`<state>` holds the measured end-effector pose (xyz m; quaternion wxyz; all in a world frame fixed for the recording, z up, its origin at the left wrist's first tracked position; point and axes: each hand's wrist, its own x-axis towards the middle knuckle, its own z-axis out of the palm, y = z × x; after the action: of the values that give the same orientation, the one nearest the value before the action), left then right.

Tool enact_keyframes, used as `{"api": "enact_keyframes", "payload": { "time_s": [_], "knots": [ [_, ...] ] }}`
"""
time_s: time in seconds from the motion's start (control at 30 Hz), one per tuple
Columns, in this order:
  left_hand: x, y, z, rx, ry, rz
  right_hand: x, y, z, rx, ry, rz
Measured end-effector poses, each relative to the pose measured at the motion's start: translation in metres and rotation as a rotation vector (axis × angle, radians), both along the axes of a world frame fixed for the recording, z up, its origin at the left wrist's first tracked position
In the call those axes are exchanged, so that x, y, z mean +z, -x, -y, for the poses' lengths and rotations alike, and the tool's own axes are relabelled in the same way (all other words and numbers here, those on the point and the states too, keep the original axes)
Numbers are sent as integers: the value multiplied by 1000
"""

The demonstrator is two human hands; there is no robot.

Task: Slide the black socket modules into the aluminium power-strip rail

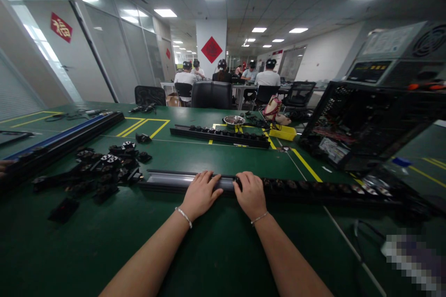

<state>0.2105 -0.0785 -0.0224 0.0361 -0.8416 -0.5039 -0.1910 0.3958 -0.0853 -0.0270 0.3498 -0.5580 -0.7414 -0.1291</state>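
Note:
A long black rail [167, 179] with a silvery inner channel lies across the green table in front of me. My left hand [201, 194] lies over its middle, fingers bent across the far edge and the thumb spread along the near side. Just to the right, my right hand [251, 192] closes on a small black module [238, 180] in the channel; the fingers hide most of it. Beyond that hand, a row of similar black modules [313, 187] fills the rail's right part. Loose black modules [108, 162] are heaped off the rail's left end.
A second filled rail [219, 136] lies farther back, near a metal bowl [233, 121] and a yellow tray [283, 132]. An open computer case [358, 120] stands at right. Another person's hand [4, 167] touches a long rail [69, 144] at left. Several people sit beyond.

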Motion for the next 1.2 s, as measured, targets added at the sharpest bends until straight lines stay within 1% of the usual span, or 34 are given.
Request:
{"api": "enact_keyframes", "payload": {
  "time_s": [0.13, 0.3, 0.47, 0.63, 0.9, 1.03, 1.2],
  "knots": [
    [4, -11, -4, -27, 54, 30, -3, 0, -2, 38, 19, -36],
    [6, -31, -12, -66, 105, 114, -6, -3, -3, 83, 7, -69],
    [12, -45, -21, -29, 181, 189, -3, -4, -1, 122, 24, -117],
    [17, -49, -24, 17, 241, 195, -5, -4, -4, 153, 30, -186],
    [17, -52, -25, 54, 265, 207, -8, -7, -5, 152, 69, -288],
    [17, -53, -28, 55, 290, 213, -9, -6, -4, 115, 93, -298],
    [20, -50, -29, 28, 306, 211, -10, -4, -4, 47, 103, -254]
  ]
}}
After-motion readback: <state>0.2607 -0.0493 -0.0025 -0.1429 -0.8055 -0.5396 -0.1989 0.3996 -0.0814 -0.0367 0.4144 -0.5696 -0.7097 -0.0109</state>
